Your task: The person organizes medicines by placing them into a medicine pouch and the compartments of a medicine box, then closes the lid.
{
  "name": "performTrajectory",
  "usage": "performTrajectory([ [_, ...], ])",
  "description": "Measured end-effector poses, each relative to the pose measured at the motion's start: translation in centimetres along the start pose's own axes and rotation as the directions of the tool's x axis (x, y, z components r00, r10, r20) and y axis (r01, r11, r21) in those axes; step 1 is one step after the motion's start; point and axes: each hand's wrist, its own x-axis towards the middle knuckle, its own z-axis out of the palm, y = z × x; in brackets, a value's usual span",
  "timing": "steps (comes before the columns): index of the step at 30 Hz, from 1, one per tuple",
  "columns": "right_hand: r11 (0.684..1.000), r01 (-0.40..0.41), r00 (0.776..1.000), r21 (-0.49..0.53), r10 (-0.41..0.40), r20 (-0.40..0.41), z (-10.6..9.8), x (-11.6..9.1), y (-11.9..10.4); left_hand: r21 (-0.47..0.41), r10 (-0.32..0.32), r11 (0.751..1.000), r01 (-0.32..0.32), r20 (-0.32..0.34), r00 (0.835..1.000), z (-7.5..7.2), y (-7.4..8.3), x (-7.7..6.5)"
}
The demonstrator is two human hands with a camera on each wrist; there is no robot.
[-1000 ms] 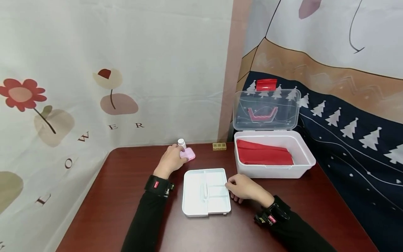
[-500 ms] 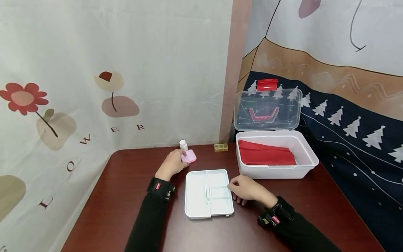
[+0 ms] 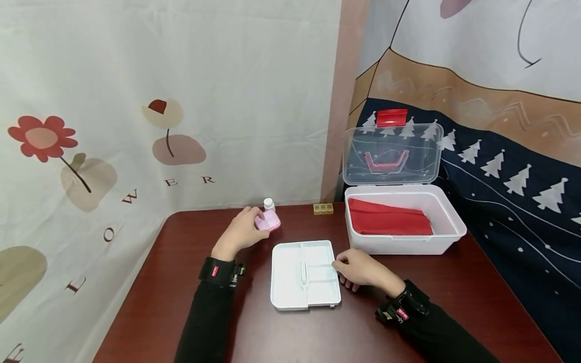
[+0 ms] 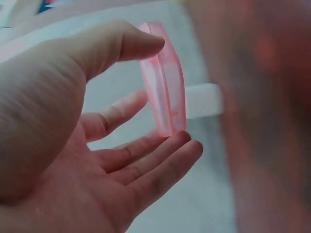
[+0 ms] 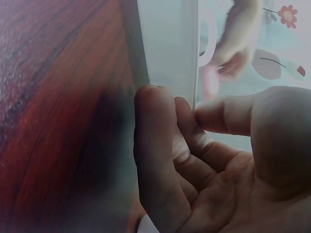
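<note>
My left hand point(image 3: 240, 229) pinches a small pink plastic case point(image 3: 268, 221) near the back edge of the table. In the left wrist view the case point(image 4: 164, 80) is seen edge-on, the thumb at one end and fingertips at the other. A small white-capped bottle point(image 3: 269, 204) stands just behind it. My right hand point(image 3: 360, 267) grips the right edge of a flat white divided box point(image 3: 290, 277) between thumb and fingers. The right wrist view shows the fingertips at the wall of this box point(image 5: 170, 43), with a raised handle on its top.
At the back right stands a white storage bin point(image 3: 404, 245) with red cloth point(image 3: 390, 219) inside and its clear lid point(image 3: 392, 151) raised. A small yellow compartmented piece point(image 3: 323, 208) lies at the table's back edge. Printed curtains point(image 3: 254, 101) hang behind the table.
My left hand has drawn the pink case a little to the left, away from the bottle. The right hand keeps its grip on the white box. The head view has shifted slightly.
</note>
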Motion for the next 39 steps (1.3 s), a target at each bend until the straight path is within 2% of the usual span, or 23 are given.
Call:
performTrajectory([
  [6,1.000,0.004,1.000,0.000,-0.004,0.002,0.3,0.1,0.0,0.005,0.091,0.996,-0.092,0.057,0.994,-2.4,3.2,-1.9],
  [12,1.000,-0.002,1.000,0.003,0.002,0.003,0.8,0.1,0.2,0.036,0.130,0.990,-0.135,0.115,0.985,-3.0,5.4,-3.9],
  [17,1.000,-0.008,1.000,-0.017,0.008,0.005,0.5,0.1,0.2,0.066,0.157,0.983,-0.170,0.170,0.973,-2.5,6.1,-5.3],
  [22,0.999,-0.024,1.000,-0.043,0.024,-0.008,-0.2,0.1,0.1,0.067,0.187,0.976,-0.206,0.223,0.957,-1.5,6.5,-5.9],
  [30,0.999,-0.031,1.000,-0.042,0.030,-0.009,-0.3,0.1,-0.1,0.109,0.121,0.980,-0.164,0.324,0.938,-0.2,7.1,-6.1],
  [39,0.999,-0.032,0.999,-0.022,0.032,-0.010,-0.4,0.3,0.0,0.160,0.083,0.975,-0.156,0.386,0.919,1.0,7.9,-6.5],
])
